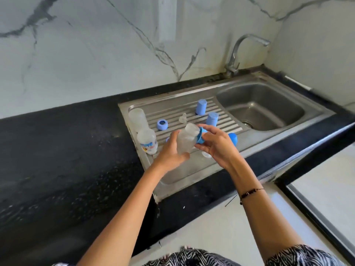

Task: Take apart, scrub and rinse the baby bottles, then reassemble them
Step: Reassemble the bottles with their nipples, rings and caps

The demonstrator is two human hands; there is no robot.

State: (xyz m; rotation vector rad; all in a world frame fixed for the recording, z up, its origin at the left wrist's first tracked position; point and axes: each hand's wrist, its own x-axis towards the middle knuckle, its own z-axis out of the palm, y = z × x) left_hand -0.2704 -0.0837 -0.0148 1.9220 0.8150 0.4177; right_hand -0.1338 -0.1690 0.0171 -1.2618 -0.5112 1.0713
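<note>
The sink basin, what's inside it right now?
Inside the sink basin only the drain shows; no bottle parts visible. Its near-left corner is hidden by the rim.

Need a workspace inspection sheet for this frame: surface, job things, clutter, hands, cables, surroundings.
Surface: ribbed stainless steel drainboard set in a black speckled countertop.
Job's things: frosted clear bottle body held over the drainboard; blue screw collar at its neck; two more clear bottles at the left edge; two upright blue caps; loose blue ring; clear teat.
Clutter: nothing seen.
Hands: left hand grips the bottle body; right hand holds the collar.
Cables: nothing seen.
Surroundings: steel basin, curved metal tap, marble-patterned wall.
</note>
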